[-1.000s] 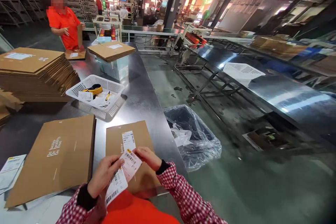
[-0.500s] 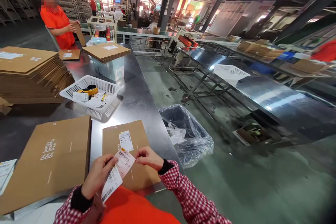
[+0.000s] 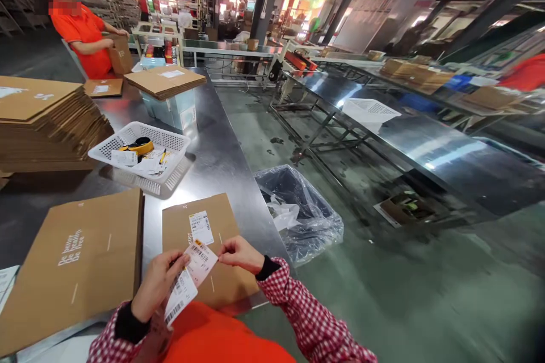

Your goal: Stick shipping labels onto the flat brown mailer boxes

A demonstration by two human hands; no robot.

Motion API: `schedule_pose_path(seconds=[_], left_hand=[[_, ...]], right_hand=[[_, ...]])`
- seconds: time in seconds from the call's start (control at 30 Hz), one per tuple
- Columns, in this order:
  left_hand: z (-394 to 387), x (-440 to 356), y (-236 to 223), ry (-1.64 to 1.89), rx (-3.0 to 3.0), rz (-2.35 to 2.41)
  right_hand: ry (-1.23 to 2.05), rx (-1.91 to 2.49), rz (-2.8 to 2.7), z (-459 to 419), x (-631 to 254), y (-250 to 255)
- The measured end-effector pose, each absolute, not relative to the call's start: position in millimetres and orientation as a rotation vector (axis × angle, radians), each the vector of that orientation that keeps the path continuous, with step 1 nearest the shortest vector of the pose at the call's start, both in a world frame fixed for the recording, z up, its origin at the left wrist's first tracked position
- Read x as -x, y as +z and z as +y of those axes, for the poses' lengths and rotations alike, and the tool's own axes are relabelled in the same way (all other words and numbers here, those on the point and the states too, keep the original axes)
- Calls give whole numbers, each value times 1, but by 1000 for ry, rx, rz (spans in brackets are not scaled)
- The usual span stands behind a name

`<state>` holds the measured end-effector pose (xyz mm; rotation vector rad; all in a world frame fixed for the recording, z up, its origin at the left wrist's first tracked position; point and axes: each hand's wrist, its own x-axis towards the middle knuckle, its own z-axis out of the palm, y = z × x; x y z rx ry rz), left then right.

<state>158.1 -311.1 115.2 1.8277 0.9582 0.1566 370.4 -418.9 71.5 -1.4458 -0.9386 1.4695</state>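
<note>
Barcode labels (image 3: 187,278) sit pinched in the left hand (image 3: 157,281), its fingers curled around them; the right hand (image 3: 240,255) pinches their upper edge, both forearms angled inward above flat cardboard (image 3: 176,232).

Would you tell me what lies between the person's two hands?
The left hand and right hand pinch a barcoded shipping label, seen in the head view.

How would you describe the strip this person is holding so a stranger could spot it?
On the steel table, a flattened cardboard box lies before the person. Above it, the left hand and right hand pinch a white barcode label strip. Unlike the label stuck on the cardboard, it hangs loose.
</note>
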Motion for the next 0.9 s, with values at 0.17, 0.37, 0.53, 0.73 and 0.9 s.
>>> schedule_pose_path(seconds=[0.17,0.37,0.53,0.73,0.9], left_hand=[[-311,-164,117,130,-1852,953],[-309,-172,120,111,-1831,968],[-305,-175,117,78,-1867,972],[-307,-179,119,78,-1896,964],[-305,-182,115,68,-1908,960]], right_hand=[[1441,1464,-970,-417,-372,69],[1528,1411,-932,-418,-376,73],[1493,1437,-929,-418,-382,72],[1483,1443,-934,-418,-383,67],[1509,1429,-914,-419,-388,66]])
